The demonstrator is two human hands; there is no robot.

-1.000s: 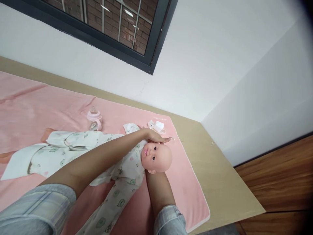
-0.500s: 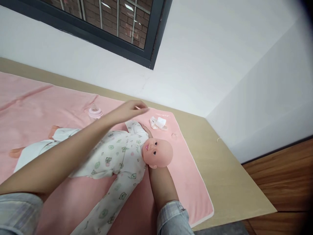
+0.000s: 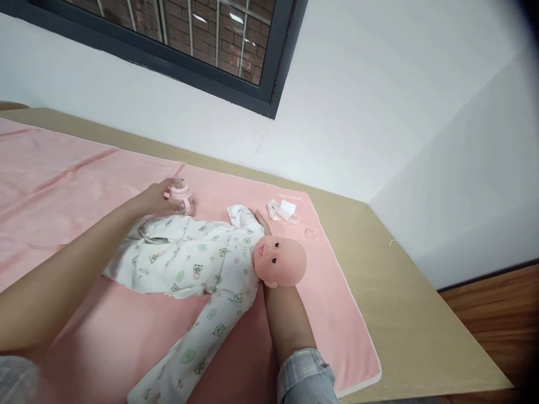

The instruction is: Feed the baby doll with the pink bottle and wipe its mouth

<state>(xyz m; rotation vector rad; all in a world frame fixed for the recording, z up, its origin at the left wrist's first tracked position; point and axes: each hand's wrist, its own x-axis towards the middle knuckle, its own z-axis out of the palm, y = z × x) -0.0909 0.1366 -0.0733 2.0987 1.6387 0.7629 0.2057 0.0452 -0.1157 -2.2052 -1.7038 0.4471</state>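
A baby doll (image 3: 197, 258) in a white patterned outfit lies on its back, its bald head toward the right. My right forearm passes under the doll's neck. Beyond its far shoulder part of my right hand (image 3: 263, 222) shows, curled round the shoulder and sleeve; the rest is hidden beneath the doll. Past the doll's far side, my left hand (image 3: 158, 197) has its fingers wrapped round a pink-topped baby bottle (image 3: 184, 197), which stands upright on the pink blanket (image 3: 353, 342). My left forearm crosses over the doll's legs and hides most of them.
A crumpled clear wrapper with white tissue (image 3: 282, 210) lies near the blanket's far right corner, beside a small clear round piece (image 3: 309, 233). The wooden table (image 3: 404, 331) meets the white wall (image 3: 337, 112) under a dark window frame (image 3: 269, 95).
My left hand has moved left from above the doll's far arm to the baby bottle and closed round it. My right arm stays under the doll's neck. The view has shifted slightly.
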